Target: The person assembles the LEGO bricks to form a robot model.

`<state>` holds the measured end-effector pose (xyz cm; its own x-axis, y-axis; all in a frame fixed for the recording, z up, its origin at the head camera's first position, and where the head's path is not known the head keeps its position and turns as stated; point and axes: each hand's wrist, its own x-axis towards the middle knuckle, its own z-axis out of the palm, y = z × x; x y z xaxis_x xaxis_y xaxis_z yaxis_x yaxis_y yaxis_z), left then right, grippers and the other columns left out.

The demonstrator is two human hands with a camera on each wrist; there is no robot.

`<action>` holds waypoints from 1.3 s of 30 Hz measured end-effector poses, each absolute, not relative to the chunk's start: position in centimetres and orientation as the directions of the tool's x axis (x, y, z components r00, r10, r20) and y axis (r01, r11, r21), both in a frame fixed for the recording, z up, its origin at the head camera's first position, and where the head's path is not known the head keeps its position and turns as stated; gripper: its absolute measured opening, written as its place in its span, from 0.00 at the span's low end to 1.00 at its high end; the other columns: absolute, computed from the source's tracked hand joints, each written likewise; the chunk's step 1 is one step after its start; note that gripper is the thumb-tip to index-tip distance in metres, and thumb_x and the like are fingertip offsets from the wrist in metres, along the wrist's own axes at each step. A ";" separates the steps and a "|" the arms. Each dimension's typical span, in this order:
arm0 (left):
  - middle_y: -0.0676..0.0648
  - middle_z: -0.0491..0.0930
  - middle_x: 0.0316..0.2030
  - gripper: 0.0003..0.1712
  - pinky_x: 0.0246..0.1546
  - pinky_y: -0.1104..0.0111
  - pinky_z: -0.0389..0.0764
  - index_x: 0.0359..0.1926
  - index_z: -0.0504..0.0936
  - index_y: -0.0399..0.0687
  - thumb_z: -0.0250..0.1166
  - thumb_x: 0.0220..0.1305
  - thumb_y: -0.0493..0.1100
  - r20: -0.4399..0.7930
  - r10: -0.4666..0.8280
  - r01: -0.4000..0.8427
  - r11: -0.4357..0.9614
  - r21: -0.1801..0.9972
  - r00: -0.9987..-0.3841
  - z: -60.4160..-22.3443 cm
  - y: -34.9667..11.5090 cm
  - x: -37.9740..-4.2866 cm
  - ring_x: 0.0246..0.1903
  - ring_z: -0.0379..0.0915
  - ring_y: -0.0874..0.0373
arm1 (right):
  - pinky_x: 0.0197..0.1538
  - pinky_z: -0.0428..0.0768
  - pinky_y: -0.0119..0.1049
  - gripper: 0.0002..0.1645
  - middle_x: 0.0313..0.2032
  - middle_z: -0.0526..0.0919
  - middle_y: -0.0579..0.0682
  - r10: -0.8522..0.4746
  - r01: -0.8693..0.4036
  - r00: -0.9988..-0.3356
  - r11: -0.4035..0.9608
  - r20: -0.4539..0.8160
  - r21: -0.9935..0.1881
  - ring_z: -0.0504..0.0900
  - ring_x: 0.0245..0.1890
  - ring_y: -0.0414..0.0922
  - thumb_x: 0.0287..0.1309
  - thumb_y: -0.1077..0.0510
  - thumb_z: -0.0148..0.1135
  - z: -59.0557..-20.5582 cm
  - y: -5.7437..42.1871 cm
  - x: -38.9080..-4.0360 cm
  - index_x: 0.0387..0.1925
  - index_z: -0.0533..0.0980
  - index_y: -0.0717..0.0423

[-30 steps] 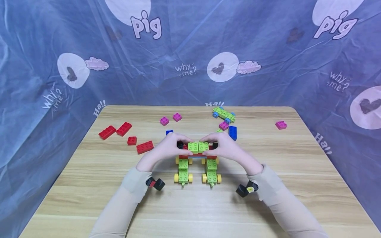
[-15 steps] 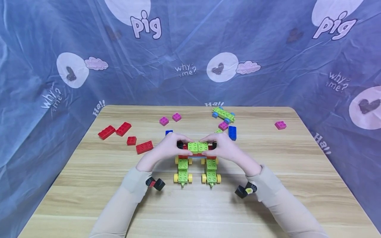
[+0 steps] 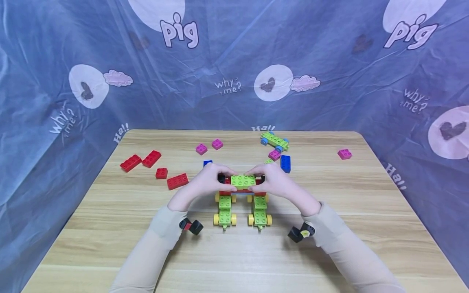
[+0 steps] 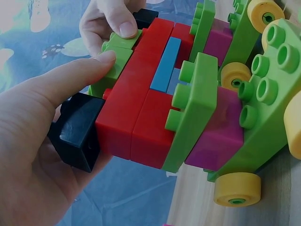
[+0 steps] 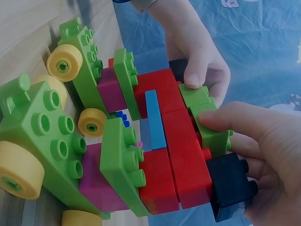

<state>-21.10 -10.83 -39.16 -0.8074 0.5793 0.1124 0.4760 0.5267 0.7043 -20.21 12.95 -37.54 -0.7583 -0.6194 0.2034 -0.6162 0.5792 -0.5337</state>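
Note:
Side by side on top of a toy-brick build sit two lime-green bricks, the left green brick and the right green brick. My left hand grips the left one, its thumb on the near face. From the other side my right hand grips the right one, fingers behind. Beneath lie red bricks with a thin blue piece between them. A black brick marks each end. Purple bricks join this body to two green wheeled bases with yellow wheels, standing on the table.
Several red bricks lie to the left on the wooden table. Pink bricks, a blue brick and a green car base with blue wheels lie farther back. Another pink brick is at the right.
My right forearm has shifted very slightly left. Both hands keep the same hold, and the build stands where it was.

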 end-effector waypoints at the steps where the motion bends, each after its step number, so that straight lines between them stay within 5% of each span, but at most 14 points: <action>1: 0.50 0.86 0.41 0.25 0.47 0.65 0.79 0.50 0.85 0.46 0.76 0.50 0.49 0.111 0.578 0.473 0.527 0.706 -0.809 -39.2 -10.8 -21.1 0.41 0.79 0.61 | 0.29 0.71 0.29 0.22 0.37 0.87 0.52 -0.620 -0.615 -0.759 0.579 0.201 -0.535 0.72 0.25 0.38 0.46 0.57 0.74 -37.6 12.9 -20.2 0.45 0.84 0.60; 22: 0.50 0.86 0.42 0.25 0.51 0.62 0.79 0.50 0.84 0.47 0.75 0.51 0.48 0.082 0.559 0.431 0.530 0.730 -0.825 -39.2 -10.8 -21.2 0.44 0.80 0.59 | 0.35 0.78 0.34 0.22 0.37 0.88 0.52 -0.590 -0.560 -0.793 0.608 0.152 -0.563 0.82 0.32 0.45 0.45 0.56 0.76 -37.5 13.0 -20.4 0.45 0.84 0.59; 30: 0.50 0.86 0.42 0.25 0.51 0.62 0.79 0.50 0.84 0.46 0.75 0.51 0.48 0.087 0.563 0.440 0.530 0.725 -0.822 -39.2 -10.8 -21.1 0.44 0.80 0.59 | 0.33 0.77 0.33 0.22 0.35 0.88 0.50 -0.589 -0.581 -0.784 0.586 0.195 -0.564 0.80 0.30 0.39 0.43 0.56 0.77 -37.8 13.0 -20.4 0.43 0.84 0.59; 39: 0.50 0.86 0.41 0.24 0.49 0.63 0.79 0.50 0.84 0.45 0.75 0.51 0.48 0.081 0.571 0.442 0.529 0.725 -0.817 -39.3 -10.8 -21.4 0.42 0.79 0.60 | 0.42 0.83 0.42 0.23 0.38 0.87 0.51 -0.551 -0.504 -0.827 0.634 0.114 -0.587 0.83 0.37 0.45 0.43 0.55 0.78 -37.7 12.8 -20.4 0.44 0.84 0.58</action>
